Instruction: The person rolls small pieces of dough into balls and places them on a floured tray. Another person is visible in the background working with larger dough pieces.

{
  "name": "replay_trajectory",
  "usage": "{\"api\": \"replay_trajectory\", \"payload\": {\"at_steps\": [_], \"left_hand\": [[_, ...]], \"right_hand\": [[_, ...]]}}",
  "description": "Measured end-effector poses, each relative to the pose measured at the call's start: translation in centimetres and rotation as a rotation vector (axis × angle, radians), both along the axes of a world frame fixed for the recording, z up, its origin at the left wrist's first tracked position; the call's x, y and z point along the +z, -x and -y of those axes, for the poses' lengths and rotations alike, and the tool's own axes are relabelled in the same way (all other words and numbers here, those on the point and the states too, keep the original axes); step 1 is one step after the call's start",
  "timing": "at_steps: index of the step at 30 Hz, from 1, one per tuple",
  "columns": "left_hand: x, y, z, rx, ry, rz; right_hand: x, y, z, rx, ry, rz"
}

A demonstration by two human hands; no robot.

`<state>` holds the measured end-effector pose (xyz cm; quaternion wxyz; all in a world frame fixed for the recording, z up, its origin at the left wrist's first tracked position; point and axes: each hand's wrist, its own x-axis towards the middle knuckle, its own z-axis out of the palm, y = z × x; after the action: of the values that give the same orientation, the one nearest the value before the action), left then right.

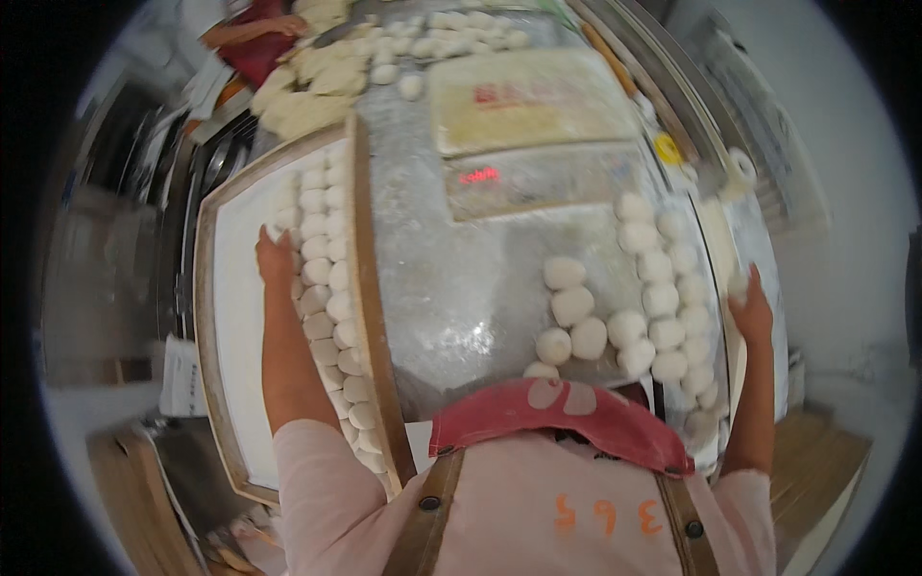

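My left hand (276, 257) is over the wooden-rimmed tray (204, 317) on the left, its fingers round a white dough ball (279, 230) at the near end of a short row. Beside it, longer rows of dough balls (315, 248) run along the tray's right side. Past the right edge of the metal table (432, 278), my right hand (753, 309) is raised with its fingers pointing away from me. A pale blur shows at its fingertips; whether it is held I cannot tell. More dough balls (660, 299) sit on the table between my arms, nearest my right hand.
A flour-dusted, plastic-covered slab (533, 101) lies mid-table, with a red lit display (478, 176) just below it. At the far left are dough sheets (322, 72), more dough balls (451, 38) and another person's arm (254, 31). A yellow roll (666, 148) sits by the right rail.
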<state>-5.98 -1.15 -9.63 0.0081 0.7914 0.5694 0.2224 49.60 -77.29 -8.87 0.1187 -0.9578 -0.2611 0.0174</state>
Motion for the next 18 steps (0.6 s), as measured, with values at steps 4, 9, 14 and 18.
{"api": "replay_trajectory", "payload": {"at_steps": [4,9,14,18], "left_hand": [[2.5,-3.5,3.3,-0.251,-0.156,-0.103],[7.8,-13.4,13.1,-0.724,-0.115,0.019],[10.1,-23.0,27.3,-1.276,0.111,-0.097],[8.4,-28.4,34.4,-1.708,0.111,-0.328]], "right_hand": [[0.6,0.0,-1.7,-0.042,0.047,0.050],[4.5,0.1,-6.7,0.066,-0.156,0.028],[7.6,6.9,-19.0,0.417,-0.687,-0.141],[2.6,10.2,-24.0,0.494,-0.439,-0.036]]}}
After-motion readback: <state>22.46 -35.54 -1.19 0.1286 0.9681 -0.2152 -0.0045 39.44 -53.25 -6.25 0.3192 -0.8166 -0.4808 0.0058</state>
